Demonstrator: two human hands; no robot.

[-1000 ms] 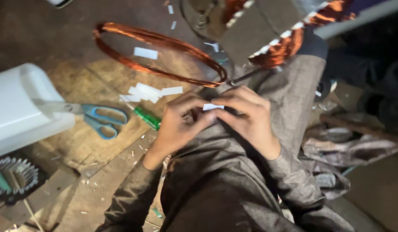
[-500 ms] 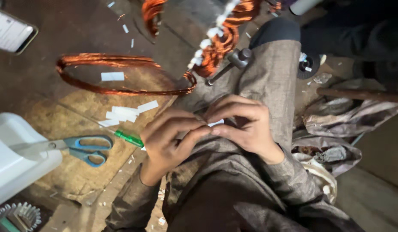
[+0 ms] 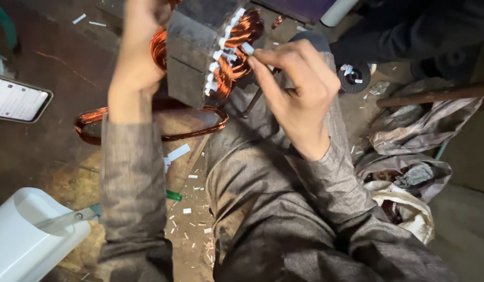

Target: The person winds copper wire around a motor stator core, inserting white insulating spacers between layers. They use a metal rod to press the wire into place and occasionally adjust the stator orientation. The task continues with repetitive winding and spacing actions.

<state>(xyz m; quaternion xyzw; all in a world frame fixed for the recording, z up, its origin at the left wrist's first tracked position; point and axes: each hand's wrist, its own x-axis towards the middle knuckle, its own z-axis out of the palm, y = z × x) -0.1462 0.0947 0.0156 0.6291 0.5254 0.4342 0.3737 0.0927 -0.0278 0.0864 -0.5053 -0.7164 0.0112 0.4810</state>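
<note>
The right hand's fingers pinched a small white insulating strip, pressing it among the copper windings at the end of a dark motor stator. The right hand hovered just beside the core. The left hand was clenched around the stator's far side, holding it raised above the lap. The stator looked heavy and rigid, best gripped by its steel body; the windings seemed easily scratched, the strip light and flimsy. Below it a loose copper coil lay on the floor among paper scraps. A phone lay farther left, a white container nearer.
</note>
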